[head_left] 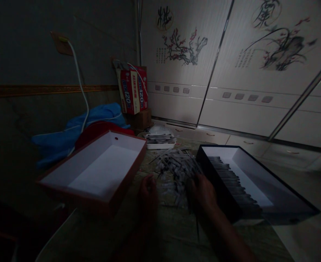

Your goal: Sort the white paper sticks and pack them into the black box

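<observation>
Farthest left of the hands, beyond the left one, lies a crumpled bright-blue cloth with pale piping [97, 114]. Nearer that hand, just to its left, sits an open, reddish-brown rectangular box with a white interior [103, 173]. The left hand [147, 189] is curled over the dark-green marbled tabletop [174, 240]; shadow hides whether its fingers meet or pinch anything. Beyond it, slightly right, a shallow white tray [160, 146] bears slender greyish pieces. Between and ahead of both hands spreads a loose heap of thin, translucent-grey slender pieces [174, 163]. The right hand [204, 191] reaches to the heap's right edge, fingers bent downward; I cannot tell whether they are closed on a piece. A thin dark rod [197, 229] shows just below it. Immediately right of this hand stands an open black-sided rectangular box with a white interior [254, 182], a row of dark slender tubes [231, 180] along its near-hand side.
</observation>
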The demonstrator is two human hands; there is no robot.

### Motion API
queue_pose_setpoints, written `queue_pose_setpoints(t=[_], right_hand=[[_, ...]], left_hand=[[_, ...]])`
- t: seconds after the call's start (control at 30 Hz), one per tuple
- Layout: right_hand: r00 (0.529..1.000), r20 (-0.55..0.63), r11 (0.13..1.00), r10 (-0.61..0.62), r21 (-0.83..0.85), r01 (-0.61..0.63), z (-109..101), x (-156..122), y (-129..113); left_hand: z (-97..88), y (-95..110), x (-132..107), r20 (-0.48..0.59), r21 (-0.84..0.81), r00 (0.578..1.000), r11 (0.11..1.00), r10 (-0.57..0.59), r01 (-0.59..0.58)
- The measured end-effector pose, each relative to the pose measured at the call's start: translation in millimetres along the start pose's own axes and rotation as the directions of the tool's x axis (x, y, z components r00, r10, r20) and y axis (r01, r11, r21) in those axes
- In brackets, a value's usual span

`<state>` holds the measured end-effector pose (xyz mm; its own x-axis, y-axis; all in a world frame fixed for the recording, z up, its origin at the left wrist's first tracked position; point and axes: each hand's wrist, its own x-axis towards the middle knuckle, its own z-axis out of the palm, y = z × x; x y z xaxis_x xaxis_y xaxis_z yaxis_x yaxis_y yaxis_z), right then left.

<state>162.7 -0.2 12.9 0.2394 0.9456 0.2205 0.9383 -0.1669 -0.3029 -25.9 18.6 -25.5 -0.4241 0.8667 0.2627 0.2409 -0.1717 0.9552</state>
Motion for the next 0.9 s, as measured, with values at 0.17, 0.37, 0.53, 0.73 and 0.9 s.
queue_pose_setpoints(t=[0.17, 0.37, 0.53, 0.73, 0.9], right_hand=[[0.989, -0.145, 0.969, 0.029, 0.248, 0.008, 8.5, -28.7, 18.5], [0.942, -0.326, 0.873, 0.08, 0.479, 0.092, 12.5, -38.9, 27.5], [0.878, -0.469, 0.8, 0.095, 0.561, 0.213, 0.2, -38.8, 25.4], [0.872, -0.466, 0.815, 0.148, 0.557, 0.159, -2.1, -38.8, 27.3], [0.906, -0.366, 0.801, 0.214, 0.597, 0.052, -0.9, -42.6, 25.5]], left_hand=[[-0.6, -1.1, 1.5, -0.017, 0.063, 0.998, 0.997, 0.054, -0.053], [0.5, -7.5, 0.4, 0.023, 0.147, 0.992, 0.981, 0.123, -0.125], [2.8, -9.7, 1.3, 0.048, 0.155, 0.992, 0.98, 0.119, -0.126], [0.3, -3.7, 0.4, 0.1, 0.235, 0.969, 0.941, 0.224, -0.242], [0.0, 3.4, -10.1, 0.316, 0.333, 0.905, 0.86, 0.284, -0.386]])
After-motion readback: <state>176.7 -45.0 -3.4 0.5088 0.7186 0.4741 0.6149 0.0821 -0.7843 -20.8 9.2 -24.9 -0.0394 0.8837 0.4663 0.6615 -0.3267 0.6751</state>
